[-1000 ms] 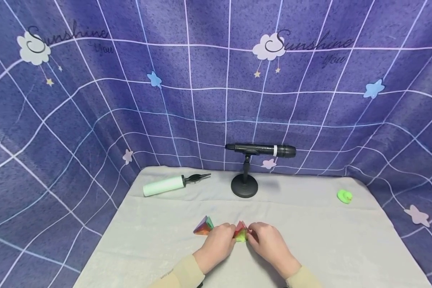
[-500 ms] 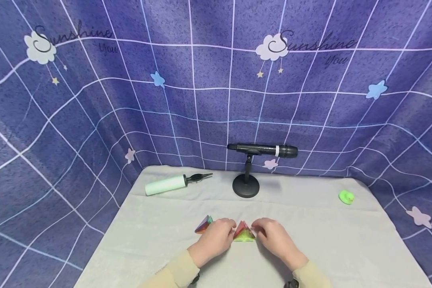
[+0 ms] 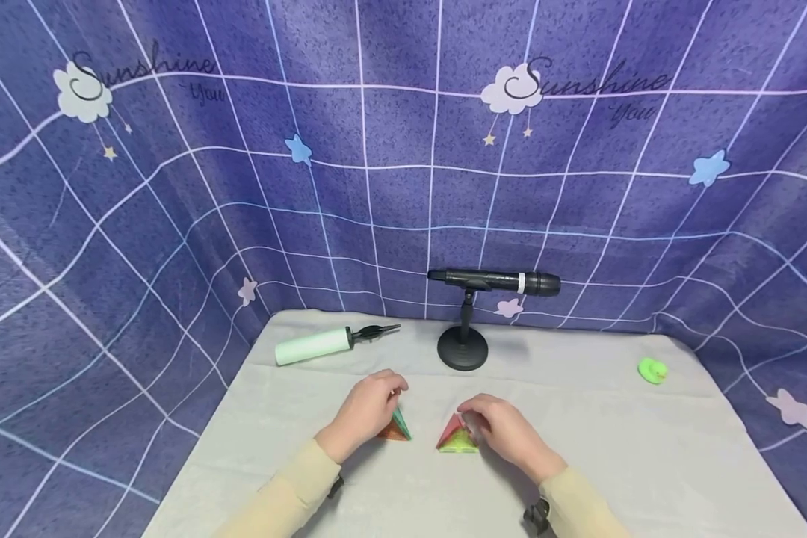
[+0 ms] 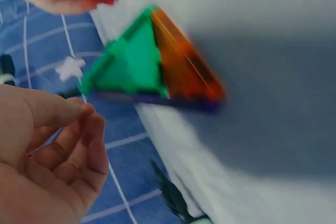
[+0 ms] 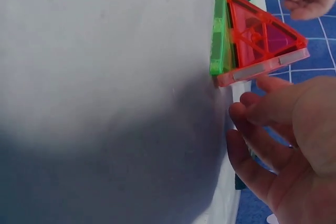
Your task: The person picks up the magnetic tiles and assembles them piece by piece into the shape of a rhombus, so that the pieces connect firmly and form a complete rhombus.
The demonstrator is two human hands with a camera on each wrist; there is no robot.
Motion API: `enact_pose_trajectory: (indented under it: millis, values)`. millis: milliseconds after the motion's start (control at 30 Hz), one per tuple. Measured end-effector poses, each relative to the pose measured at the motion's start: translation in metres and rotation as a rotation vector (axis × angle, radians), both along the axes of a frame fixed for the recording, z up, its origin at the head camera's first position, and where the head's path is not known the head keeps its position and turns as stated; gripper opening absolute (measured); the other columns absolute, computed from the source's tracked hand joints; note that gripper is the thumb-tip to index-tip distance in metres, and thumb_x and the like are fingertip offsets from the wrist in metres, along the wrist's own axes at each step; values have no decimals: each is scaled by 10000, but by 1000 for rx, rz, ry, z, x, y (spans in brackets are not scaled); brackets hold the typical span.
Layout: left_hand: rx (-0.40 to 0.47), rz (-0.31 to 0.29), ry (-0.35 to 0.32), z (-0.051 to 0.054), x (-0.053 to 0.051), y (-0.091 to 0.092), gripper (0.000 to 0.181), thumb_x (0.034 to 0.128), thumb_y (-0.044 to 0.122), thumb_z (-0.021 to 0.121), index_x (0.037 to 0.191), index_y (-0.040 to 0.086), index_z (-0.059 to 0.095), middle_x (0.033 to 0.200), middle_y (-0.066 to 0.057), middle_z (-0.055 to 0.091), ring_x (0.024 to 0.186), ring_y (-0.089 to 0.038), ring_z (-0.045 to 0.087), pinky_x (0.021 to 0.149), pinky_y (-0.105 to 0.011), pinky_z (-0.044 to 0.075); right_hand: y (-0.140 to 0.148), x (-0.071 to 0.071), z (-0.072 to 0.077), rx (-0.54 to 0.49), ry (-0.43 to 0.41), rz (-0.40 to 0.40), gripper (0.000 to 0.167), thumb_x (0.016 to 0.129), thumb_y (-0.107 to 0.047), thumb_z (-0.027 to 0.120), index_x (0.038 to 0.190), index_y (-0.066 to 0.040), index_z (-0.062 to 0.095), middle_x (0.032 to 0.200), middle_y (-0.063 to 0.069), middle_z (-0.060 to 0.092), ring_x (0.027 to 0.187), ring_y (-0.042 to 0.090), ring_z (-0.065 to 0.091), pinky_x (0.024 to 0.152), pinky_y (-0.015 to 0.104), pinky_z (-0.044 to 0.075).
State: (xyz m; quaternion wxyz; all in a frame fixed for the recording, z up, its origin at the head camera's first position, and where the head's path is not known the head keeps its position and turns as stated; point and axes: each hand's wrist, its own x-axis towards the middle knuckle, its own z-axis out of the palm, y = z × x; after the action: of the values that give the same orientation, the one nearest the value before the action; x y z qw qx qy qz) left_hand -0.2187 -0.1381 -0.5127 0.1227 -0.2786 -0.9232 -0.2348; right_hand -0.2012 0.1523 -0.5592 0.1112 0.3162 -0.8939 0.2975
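Observation:
A small pyramid of translucent magnetic tiles, green, orange and purple (image 4: 134, 64), stands on the white table cloth. My left hand (image 3: 366, 409) is just above and beside it, fingers loosely bent and thumb near the fingertips, holding nothing; part of this pyramid hides behind the hand in the head view. To its right sits a second tile pyramid (image 5: 257, 35) with red, pink and lime green sides. Beside that one, my right hand (image 3: 507, 430) has relaxed, spread fingers (image 5: 252, 153). Whether a fingertip touches the red tile, I cannot tell.
Toward the back left lies a pale green hand pump (image 3: 316, 345) with a black nozzle. A black microphone (image 3: 498, 281) rests on a round-based stand (image 3: 462, 348) at the back middle. A bright green toy duck (image 3: 652, 370) is at the right. A blue curtain (image 3: 403, 187) surrounds the table.
Both hands were at the red and lime pyramid and have come away from its sides. My left hand has moved left and farther back, over to the green and orange pyramid.

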Motion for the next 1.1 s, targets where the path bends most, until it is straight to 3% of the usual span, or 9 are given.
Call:
enact_pose_trajectory:
  millis: [233, 367, 467, 667, 900, 1100]
  values:
    - [-4, -15, -145, -19, -18, -29, 268, 912, -81, 679, 1113, 79, 755, 984, -6, 699, 886, -156, 662, 812, -376, 554, 2, -7, -4, 9, -5, 142, 356, 902, 110, 728, 1209, -70, 737, 1180, 53, 726, 1131, 239, 676, 993, 450, 516]
    - [-24, -56, -182, -29, -19, -39, 327, 897, -111, 664, 1147, 85, 743, 1068, -3, 698, 985, -175, 671, 892, -397, 548, 1, -10, -6, 7, 0, 183, 398, 890, 119, 723, 1236, -78, 731, 1217, 49, 718, 1156, 236, 666, 999, 450, 513]
    - [-25, -121, -193, -34, -18, -42, 348, 900, -131, 665, 1177, 70, 727, 1117, -23, 686, 1036, -197, 668, 933, -406, 539, 0, -10, -8, 11, 33, 199, 386, 876, 128, 718, 1197, -86, 744, 1188, 41, 729, 1128, 224, 676, 982, 442, 522]
    - [-13, -212, -210, -38, -15, -43, 445, 854, -192, 657, 1209, 69, 718, 1125, -32, 667, 998, -177, 654, 898, -358, 543, -1, -9, -11, 21, 47, 179, 368, 872, 114, 725, 1165, -106, 745, 1157, 12, 731, 1102, 203, 676, 970, 429, 525]
    - [7, -237, -208, -44, -15, -41, 552, 793, -240, 602, 1211, 99, 727, 1165, 11, 670, 1095, -146, 631, 1002, -378, 503, 2, -2, -9, 54, 21, 109, 367, 847, 77, 758, 1165, -106, 736, 1179, 29, 709, 1128, 239, 653, 994, 446, 507]
    - [8, -225, -185, -45, -9, -39, 463, 802, -178, 634, 1174, 82, 725, 1171, 5, 678, 1135, -192, 632, 1027, -414, 488, 8, 5, -8, 56, 68, 48, 309, 831, 0, 767, 1122, -96, 735, 1154, 52, 693, 1112, 241, 648, 979, 454, 517]
